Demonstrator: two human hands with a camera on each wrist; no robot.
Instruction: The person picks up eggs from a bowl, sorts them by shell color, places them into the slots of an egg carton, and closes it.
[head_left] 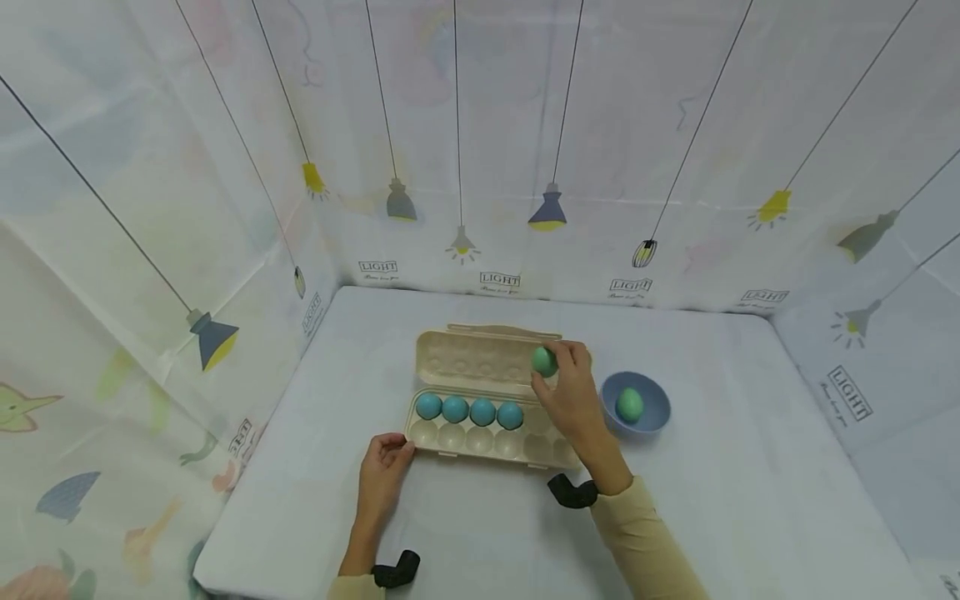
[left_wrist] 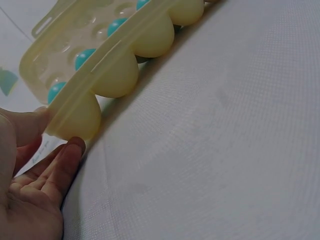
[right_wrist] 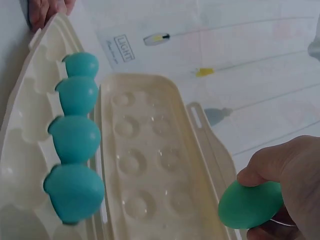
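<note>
My right hand [head_left: 570, 392] pinches a green egg [head_left: 543, 362] between thumb and fingers, over the raised lid of a beige egg carton [head_left: 465, 439]. In the right wrist view the green egg [right_wrist: 250, 205] lies on its side in the grip. Several blue eggs [head_left: 482, 412] fill the left part of the carton's back row; the front-row cups [head_left: 451, 436] that show hold none. At the carton's near left corner, my left hand [head_left: 384, 475] grips the rim, thumb [left_wrist: 32, 125] on top and fingertips [left_wrist: 75, 145] under the end cup.
A blue bowl [head_left: 651, 421] with one green egg [head_left: 630, 405] in it stands just right of the carton, beside my right wrist. White cloth covers the table [head_left: 750, 467]. A printed curtain [head_left: 495, 125] hangs behind it and along its sides.
</note>
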